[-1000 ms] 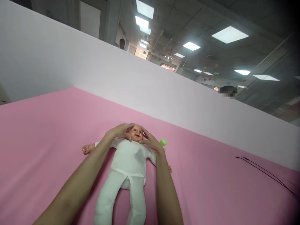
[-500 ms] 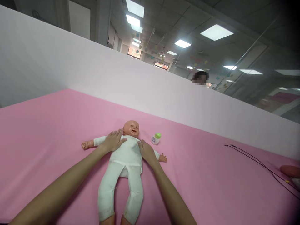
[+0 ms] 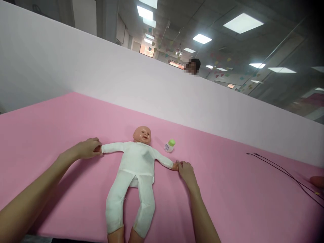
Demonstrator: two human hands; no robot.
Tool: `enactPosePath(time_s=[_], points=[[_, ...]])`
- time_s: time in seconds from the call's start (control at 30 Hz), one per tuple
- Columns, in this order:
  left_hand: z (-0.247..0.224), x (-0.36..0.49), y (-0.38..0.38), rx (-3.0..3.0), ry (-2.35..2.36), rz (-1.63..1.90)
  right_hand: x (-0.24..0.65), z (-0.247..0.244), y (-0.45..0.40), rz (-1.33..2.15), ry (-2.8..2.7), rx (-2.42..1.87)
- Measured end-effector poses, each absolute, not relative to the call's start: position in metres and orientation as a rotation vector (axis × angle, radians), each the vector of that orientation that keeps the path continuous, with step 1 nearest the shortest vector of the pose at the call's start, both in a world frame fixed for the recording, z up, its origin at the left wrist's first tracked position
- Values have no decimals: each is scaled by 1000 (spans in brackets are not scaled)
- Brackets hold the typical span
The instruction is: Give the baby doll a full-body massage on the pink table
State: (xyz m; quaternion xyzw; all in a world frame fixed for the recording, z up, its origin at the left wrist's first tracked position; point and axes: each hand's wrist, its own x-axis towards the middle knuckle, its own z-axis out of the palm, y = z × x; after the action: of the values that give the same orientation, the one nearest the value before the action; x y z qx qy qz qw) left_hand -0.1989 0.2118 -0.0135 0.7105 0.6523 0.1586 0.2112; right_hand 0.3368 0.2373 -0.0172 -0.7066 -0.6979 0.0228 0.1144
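A baby doll (image 3: 138, 162) in a white top and trousers lies on its back, arms stretched out to both sides. My left hand (image 3: 89, 148) is closed around the doll's hand on the left side, hiding most of it. On the other side, my right hand (image 3: 186, 170) pinches the doll's other hand near the white cuff. A small bottle with a green cap (image 3: 169, 146) stands beside the doll's head, above its right-side arm and apart from my fingers.
The doll lies on a pink padded surface (image 3: 217, 199) with a white partition (image 3: 121, 81) behind it. Dark cords (image 3: 280, 170) and part of a skin-toned object (image 3: 317, 181) lie at the right. A person's head (image 3: 193, 66) shows beyond the partition.
Both my hands have moved outward from the doll's shoulders, along its arms, to its hands, and closed on them. The person behind the partition now appears further left.
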Motion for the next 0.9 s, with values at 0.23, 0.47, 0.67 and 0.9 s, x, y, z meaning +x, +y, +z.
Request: enactPosePath(time_s=[0.23,0.47,0.67,0.9], points=[[-12,-194,213,1649,1681,760,328,-11,231,503,-1738,-2169],[-16,-161,226,941,1346,1446,323,5,219,1109,-1556,-1795],[-32,-114,222,825,1251,1719,306,-4,221,1297,-893,-1370],[-24,-84,196,1521,1342,1796,250,-11,213,858,-942,-1165]])
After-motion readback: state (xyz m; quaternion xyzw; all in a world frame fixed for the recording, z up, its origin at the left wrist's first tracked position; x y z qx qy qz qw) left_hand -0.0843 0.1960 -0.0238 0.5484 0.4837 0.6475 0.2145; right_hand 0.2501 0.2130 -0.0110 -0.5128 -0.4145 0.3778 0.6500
